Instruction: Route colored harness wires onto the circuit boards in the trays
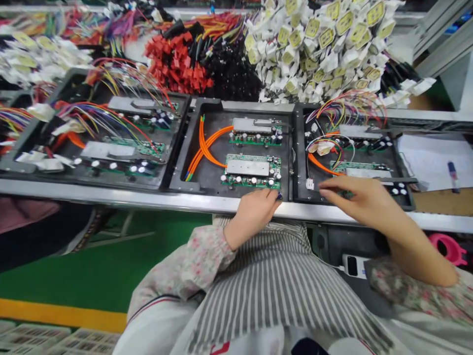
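Observation:
My left hand (pixel 254 212) rests at the front edge of the middle black tray (pixel 210 123), its fingers curled together. A small dark blue object (pixel 280 195) shows at its fingertips; its kind is unclear. Just behind these fingers is a green circuit board (pixel 247 168) with a silver plate and orange wires (pixel 214 143). Over the right black tray (pixel 300 148), my right hand (pixel 358 199) has thumb and fingers slightly apart. Their tips are close beside a white plug connector (pixel 309 184) on a dark wire. The hand partly covers a lower circuit board (pixel 367 172) there.
Bundles of white connectors (pixel 318 49), red connectors (pixel 177 61) and coloured wires lie along the back. A wired tray (pixel 121 180) stands at left. White paper (pixel 428 153) and a marker (pixel 453 176) lie at right. A metal rail (pixel 148 196) edges the bench.

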The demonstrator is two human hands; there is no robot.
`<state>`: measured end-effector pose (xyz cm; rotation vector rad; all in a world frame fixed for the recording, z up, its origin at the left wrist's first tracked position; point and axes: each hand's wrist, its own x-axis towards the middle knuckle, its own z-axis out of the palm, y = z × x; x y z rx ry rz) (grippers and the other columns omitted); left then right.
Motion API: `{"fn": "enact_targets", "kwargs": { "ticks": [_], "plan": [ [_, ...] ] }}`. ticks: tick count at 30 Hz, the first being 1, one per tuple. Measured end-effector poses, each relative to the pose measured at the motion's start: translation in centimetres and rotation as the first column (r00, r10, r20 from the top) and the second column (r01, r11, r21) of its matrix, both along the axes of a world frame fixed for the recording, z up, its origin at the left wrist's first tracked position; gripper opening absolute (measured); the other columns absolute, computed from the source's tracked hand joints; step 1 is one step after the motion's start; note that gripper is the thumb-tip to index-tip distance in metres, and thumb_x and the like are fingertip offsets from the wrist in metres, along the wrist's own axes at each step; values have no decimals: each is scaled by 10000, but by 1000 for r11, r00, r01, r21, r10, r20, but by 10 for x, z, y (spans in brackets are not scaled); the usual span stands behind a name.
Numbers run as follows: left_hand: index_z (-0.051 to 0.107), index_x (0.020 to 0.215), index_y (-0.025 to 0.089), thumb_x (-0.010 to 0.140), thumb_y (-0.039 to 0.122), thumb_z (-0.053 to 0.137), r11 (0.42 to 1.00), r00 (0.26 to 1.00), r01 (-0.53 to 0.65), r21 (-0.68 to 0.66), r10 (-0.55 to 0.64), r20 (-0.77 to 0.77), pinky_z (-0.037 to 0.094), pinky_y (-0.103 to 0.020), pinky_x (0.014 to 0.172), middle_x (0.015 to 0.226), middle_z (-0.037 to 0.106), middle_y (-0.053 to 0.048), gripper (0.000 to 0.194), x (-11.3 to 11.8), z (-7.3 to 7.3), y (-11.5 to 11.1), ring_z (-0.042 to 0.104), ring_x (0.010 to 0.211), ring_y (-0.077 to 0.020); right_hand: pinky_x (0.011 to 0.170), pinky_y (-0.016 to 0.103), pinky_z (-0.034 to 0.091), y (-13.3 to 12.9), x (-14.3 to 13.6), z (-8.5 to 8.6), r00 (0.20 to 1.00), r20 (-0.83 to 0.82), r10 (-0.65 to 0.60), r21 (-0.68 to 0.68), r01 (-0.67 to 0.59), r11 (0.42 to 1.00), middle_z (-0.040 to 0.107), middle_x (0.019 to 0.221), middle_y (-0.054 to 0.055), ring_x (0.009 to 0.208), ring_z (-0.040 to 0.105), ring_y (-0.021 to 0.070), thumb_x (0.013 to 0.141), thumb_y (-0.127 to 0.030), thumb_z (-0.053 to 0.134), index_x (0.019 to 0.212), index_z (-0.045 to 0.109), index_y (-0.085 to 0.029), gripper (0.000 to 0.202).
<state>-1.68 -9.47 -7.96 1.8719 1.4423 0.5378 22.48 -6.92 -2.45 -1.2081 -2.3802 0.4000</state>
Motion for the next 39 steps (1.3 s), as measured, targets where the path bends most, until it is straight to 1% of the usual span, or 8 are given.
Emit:
{"fn": "enact_targets", "kwargs": {
  "ticks": [7, 11, 14, 20, 25, 31, 34, 39],
  "plan": [
    [552, 848, 190, 811, 261, 641, 970, 925, -99, -223, 172, 338, 450, -247, 660, 659, 546, 13, 120, 1, -8, 4, 565, 655, -151, 676, 266, 578, 4, -35, -14, 996, -50, 79, 18, -78, 997, 753, 852, 27, 745, 714, 158, 920, -213, 545, 926, 695, -196, 151],
    [463, 933, 208, 838, 552, 547, 896, 741, 83, -435, 236, 628, 399, -209, 456, 589, 571, 46, 367, -7, 2, 3, 513, 445, -111, 737, 253, 588, -13, -57, -25, 970, -239, 36, 53, -24, 998, 753, 917, 39, 806, 716, 145, 903, -183, 577, 1006, 671, -190, 140],
    [444, 898, 205, 809, 614, 561, 826, 595, 197, -527, 326, 734, 322, -176, 405, 519, 516, 69, 434, -8, 5, 1, 416, 380, -75, 808, 259, 583, -25, -74, -33, 942, -335, 32, 108, 4, 994, 743, 980, 73, 894, 707, 151, 883, -193, 618, 1091, 634, -162, 211],
    [443, 793, 200, 760, 529, 702, 701, 449, 343, -625, 463, 765, 217, -139, 403, 485, 289, 119, 420, -8, -9, -17, 208, 402, -33, 762, 285, 581, -51, -91, -42, 988, -139, -62, 255, 96, 962, 720, 980, 117, 890, 688, 181, 929, -262, 554, 1045, 647, -106, 215],
    [401, 714, 195, 810, 481, 674, 632, 456, 437, -640, 458, 763, 245, -144, 421, 516, 282, 103, 407, -14, -24, -28, 203, 430, -40, 802, 272, 554, -73, -98, -47, 991, 62, -116, 202, 102, 974, 707, 1001, 95, 913, 658, 166, 981, -277, 437, 1074, 649, -94, 295],
    [538, 919, 185, 822, 539, 644, 596, 549, 571, -564, 234, 803, 241, -182, 446, 503, 403, 99, 382, -28, -31, -30, 297, 430, -53, 817, 241, 546, -83, -91, -33, 953, -105, -285, 40, 290, 956, 728, 973, 64, 898, 675, 135, 953, -246, 522, 1030, 647, -127, 189],
    [597, 980, 143, 758, 573, 697, 577, 599, 603, -551, 129, 790, 276, -207, 480, 538, 508, 64, 493, -43, -40, -26, 377, 461, -65, 751, 243, 550, -70, -79, -22, 901, -136, -413, -10, 415, 910, 721, 945, 58, 854, 671, 140, 903, -223, 604, 1003, 672, -143, 144],
    [614, 1033, 141, 783, 602, 636, 566, 663, 597, -569, 51, 747, 342, -235, 557, 635, 559, 39, 525, -73, -63, -27, 425, 532, -83, 770, 325, 560, -33, -73, -21, 920, -13, -392, 38, 392, 919, 723, 918, 70, 862, 666, 191, 878, -215, 629, 983, 712, -156, 147]
  ]
}}
